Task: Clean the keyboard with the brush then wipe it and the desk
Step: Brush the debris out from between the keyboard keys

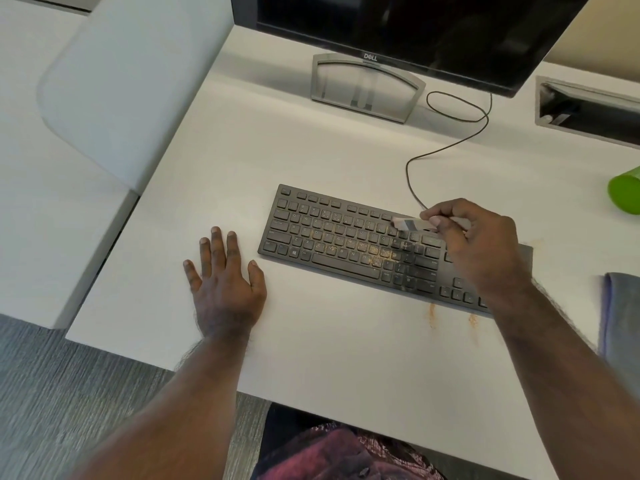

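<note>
A black keyboard point(346, 237) lies on the white desk point(311, 154), with orange crumbs scattered over its middle and right keys. My right hand point(478, 244) pinches a small white brush point(410, 224) and holds its blurred tip over the upper right keys. Flat on the desk just left of the keyboard rests my left hand point(225, 275), fingers spread, holding nothing. Orange smears point(450, 318) mark the desk in front of the keyboard. A grey cloth point(620, 327) lies at the right edge.
A black monitor point(415, 29) on a silver stand point(367, 86) is behind the keyboard, whose cable point(450, 140) loops across the desk. A green container point(625, 195) sits at the far right, near a cable slot point(588, 109). A white divider panel point(131, 81) borders the left.
</note>
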Demonstrator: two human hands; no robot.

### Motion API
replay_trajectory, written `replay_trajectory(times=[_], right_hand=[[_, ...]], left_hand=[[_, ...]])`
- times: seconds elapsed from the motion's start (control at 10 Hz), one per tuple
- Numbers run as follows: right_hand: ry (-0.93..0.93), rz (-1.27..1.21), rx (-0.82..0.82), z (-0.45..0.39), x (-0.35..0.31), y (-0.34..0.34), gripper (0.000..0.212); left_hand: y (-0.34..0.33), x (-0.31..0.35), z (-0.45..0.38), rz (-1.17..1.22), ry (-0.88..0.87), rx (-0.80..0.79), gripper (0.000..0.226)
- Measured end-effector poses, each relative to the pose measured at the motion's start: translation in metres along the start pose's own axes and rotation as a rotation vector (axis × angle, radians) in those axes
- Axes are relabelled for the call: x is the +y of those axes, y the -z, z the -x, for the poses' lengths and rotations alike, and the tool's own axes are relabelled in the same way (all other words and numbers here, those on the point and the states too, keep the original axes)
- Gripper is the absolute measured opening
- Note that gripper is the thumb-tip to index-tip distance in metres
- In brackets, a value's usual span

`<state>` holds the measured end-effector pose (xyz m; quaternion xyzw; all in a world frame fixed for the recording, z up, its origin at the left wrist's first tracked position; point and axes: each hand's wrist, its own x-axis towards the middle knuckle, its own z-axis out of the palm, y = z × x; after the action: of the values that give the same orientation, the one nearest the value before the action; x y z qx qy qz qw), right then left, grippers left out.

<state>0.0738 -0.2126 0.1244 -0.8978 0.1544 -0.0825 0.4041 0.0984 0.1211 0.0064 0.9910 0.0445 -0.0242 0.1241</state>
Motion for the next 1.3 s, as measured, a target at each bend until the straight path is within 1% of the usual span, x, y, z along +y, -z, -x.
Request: replay_trajectory(times=[0.1, 0.2, 0.3, 0.4, 0.5, 0.6, 0.7, 0.8, 1.0, 1.1, 1.2, 1.3], right_hand=[[0.002, 0.009, -0.054, -0.001, 0.003, 0.002, 0.019], [-0.036, -0.016, -0.08, -0.004, 0.003, 0.004, 0.016], [-0.038, -0.043, -0.019, -0.005, 0.0, 0.003, 0.014], [-0.026, 0.029, -0.062, -0.004, 0.001, 0.001, 0.015], [-0.058, 0.066, -0.098, -0.006, 0.0, 0.005, 0.013], [-0.018, 0.03, -0.068, -0.005, -0.003, 0.006, 0.013], [-0.003, 0.1, -0.122, 0.001, -0.003, 0.003, 0.013], [-0.025, 0.172, -0.176, 0.003, -0.002, 0.007, 0.015], [-0.019, 0.052, -0.113, 0.008, -0.003, 0.01, 0.017], [-0.004, 0.076, -0.129, 0.008, 0.0, 0.009, 0.018], [-0.048, 0.115, -0.032, 0.004, 0.001, 0.014, 0.014], [-0.048, 0.132, 0.048, -0.001, 0.001, 0.02, 0.012]], left_hand=[[0.0, 0.0, 0.0, -0.006, 0.001, -0.011, 0.073], [0.001, -0.001, 0.0, -0.015, 0.001, -0.018, 0.073], [0.0, 0.0, 0.0, -0.016, 0.004, -0.019, 0.073], [0.0, 0.0, 0.0, -0.007, 0.009, -0.016, 0.073], [0.0, 0.0, -0.001, -0.008, 0.011, -0.018, 0.074], [0.001, 0.0, 0.0, -0.003, 0.009, -0.014, 0.073], [0.001, 0.001, 0.001, -0.002, 0.009, -0.01, 0.073], [0.0, 0.0, 0.0, -0.001, 0.008, -0.01, 0.073], [0.001, 0.001, 0.001, 0.001, 0.008, -0.008, 0.073], [0.0, 0.001, 0.001, 0.002, 0.009, -0.003, 0.073], [0.0, 0.001, 0.0, 0.008, 0.011, 0.002, 0.073], [0.0, 0.001, 0.0, 0.003, 0.008, -0.003, 0.074]])
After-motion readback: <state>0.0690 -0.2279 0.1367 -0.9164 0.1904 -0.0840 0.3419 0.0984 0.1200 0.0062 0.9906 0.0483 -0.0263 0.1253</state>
